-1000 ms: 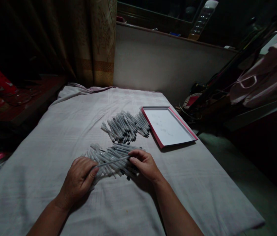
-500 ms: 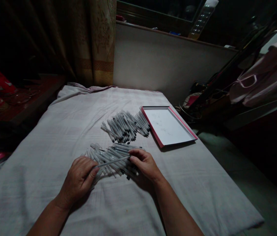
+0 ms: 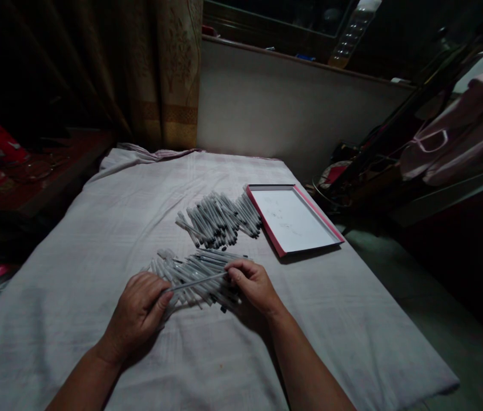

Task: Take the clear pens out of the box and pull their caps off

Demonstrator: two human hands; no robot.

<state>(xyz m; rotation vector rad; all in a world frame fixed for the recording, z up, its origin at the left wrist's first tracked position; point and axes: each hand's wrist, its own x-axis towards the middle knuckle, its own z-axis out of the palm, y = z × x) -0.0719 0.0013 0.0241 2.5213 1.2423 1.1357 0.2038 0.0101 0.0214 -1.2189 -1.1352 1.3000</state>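
A thin clear pen (image 3: 198, 281) stretches between my two hands, tilted slightly up to the right. My left hand (image 3: 141, 305) pinches its left end between thumb and fingers. Its right end is in the closed fingertips of my right hand (image 3: 252, 285), which hide that tip. Right beneath the held pen lies a loose pile of similar pens (image 3: 181, 265) on the cloth. Farther back is a second, denser heap of clear pens (image 3: 213, 217) with dark ends, mostly lined up the same way.
A shallow box lid (image 3: 271, 237) with red sides and white inside lies right of the far heap. All this rests on a pale checked cloth (image 3: 139, 365). A dark red side table (image 3: 83, 148) stands left. A bottle (image 3: 355, 34) leans on the sill behind.
Almost nothing differs. Both hands keep their hold on the pen in the same place, with at most a tiny shift of the right fingers.
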